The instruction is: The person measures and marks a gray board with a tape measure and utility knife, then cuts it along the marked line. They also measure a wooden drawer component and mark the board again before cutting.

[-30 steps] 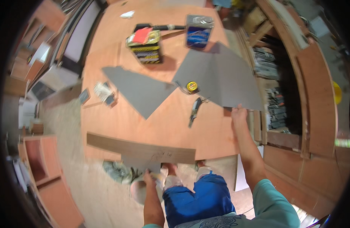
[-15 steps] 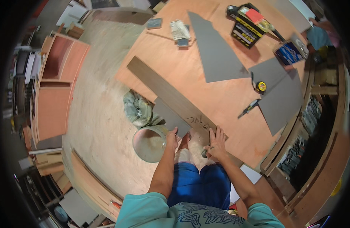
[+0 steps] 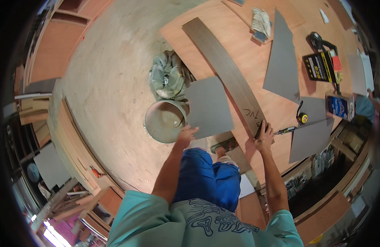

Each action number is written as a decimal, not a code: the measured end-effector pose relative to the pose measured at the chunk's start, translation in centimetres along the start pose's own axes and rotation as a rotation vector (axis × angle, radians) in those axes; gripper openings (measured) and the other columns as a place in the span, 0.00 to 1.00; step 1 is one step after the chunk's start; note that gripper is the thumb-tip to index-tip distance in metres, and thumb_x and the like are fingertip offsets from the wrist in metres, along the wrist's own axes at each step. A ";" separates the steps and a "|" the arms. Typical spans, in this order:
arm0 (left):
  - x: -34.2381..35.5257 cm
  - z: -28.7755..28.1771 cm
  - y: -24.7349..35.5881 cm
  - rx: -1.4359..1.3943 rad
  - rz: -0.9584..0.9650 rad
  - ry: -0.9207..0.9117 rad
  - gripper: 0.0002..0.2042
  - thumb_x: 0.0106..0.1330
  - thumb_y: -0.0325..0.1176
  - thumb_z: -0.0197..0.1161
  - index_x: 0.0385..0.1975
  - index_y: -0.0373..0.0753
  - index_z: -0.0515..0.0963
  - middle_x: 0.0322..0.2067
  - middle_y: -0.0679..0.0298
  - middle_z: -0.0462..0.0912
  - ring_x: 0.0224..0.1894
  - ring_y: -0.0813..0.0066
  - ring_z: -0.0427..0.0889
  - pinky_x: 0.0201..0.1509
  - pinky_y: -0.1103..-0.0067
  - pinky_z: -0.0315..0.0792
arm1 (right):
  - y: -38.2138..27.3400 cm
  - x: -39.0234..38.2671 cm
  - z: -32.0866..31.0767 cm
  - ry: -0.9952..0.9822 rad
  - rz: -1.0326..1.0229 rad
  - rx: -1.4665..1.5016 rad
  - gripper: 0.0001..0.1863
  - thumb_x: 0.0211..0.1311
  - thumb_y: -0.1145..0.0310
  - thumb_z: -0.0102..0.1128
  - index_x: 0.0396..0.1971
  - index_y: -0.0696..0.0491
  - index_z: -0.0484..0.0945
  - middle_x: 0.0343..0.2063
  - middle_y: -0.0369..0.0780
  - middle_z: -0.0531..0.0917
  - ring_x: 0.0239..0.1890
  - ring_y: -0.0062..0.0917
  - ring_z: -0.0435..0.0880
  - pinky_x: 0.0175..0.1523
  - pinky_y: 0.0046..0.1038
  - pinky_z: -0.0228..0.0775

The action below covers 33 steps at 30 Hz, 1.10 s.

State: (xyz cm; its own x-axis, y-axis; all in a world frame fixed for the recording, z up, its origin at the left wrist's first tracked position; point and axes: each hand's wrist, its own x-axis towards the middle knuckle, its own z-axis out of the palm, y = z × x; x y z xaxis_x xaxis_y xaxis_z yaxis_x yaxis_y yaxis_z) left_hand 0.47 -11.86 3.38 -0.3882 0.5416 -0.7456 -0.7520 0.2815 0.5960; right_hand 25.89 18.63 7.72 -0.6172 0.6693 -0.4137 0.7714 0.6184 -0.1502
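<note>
My left hand (image 3: pixel 187 135) pinches the lower left corner of a flat grey sheet (image 3: pixel 209 108), roughly square, held level in front of me. Its right side lies close to a long wood-grain board (image 3: pixel 227 68), which rests slantwise on the plywood worktop (image 3: pixel 247 49). Black handwritten marks show near the board's close end. At that end is my right hand (image 3: pixel 264 138), fingers curled around a small dark object that I cannot make out. Just right of this hand lies a utility knife (image 3: pixel 285 130), and beyond it a yellow-and-black tape measure (image 3: pixel 302 118).
A round bucket (image 3: pixel 163 122) stands left of the sheet, with a crumpled greenish bag (image 3: pixel 167 76) behind it. Cut grey sheets (image 3: pixel 282 57), a black-and-yellow box (image 3: pixel 320 67) and a blue can (image 3: pixel 339 106) sit on the worktop. Wooden cabinets (image 3: pixel 54 45) line the left.
The grey sheet, earlier mostly behind the board, now shows almost whole to its left. My right hand has moved right, away from my left hand. The view has also turned.
</note>
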 end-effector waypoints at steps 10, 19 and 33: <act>-14.2 -13.3 -1.5 -0.241 -0.160 0.296 0.20 0.64 0.27 0.60 0.56 0.34 0.72 0.48 0.63 0.80 0.52 0.70 0.77 0.52 0.74 0.73 | -2.1 0.6 2.5 -0.116 0.062 -0.087 0.61 0.42 0.66 0.74 0.72 0.50 0.39 0.66 0.57 0.52 0.64 0.55 0.57 0.61 0.53 0.58; -15.3 -19.7 -2.0 -0.165 -0.372 0.365 0.15 0.67 0.30 0.57 0.52 0.40 0.73 0.46 0.64 0.80 0.43 0.70 0.80 0.45 0.70 0.76 | -2.0 1.8 1.0 -0.418 0.069 -0.068 0.59 0.48 0.61 0.68 0.72 0.51 0.33 0.69 0.61 0.43 0.67 0.58 0.53 0.64 0.51 0.60; -8.7 -22.7 -2.9 0.268 -0.609 0.714 0.07 0.66 0.38 0.52 0.29 0.44 0.72 0.20 0.64 0.74 0.20 0.69 0.74 0.24 0.70 0.71 | 2.7 12.7 0.2 0.136 0.291 0.540 0.14 0.49 0.66 0.62 0.32 0.60 0.76 0.34 0.49 0.82 0.40 0.43 0.81 0.47 0.37 0.73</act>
State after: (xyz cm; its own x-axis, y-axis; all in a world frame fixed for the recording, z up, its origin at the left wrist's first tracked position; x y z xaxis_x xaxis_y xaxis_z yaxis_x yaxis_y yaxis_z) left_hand -6.06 -35.38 1.36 -0.2712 -0.3387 -0.9010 -0.8190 0.5729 0.0312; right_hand 20.21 28.70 1.85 -0.3573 0.8471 -0.3935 0.8582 0.1315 -0.4962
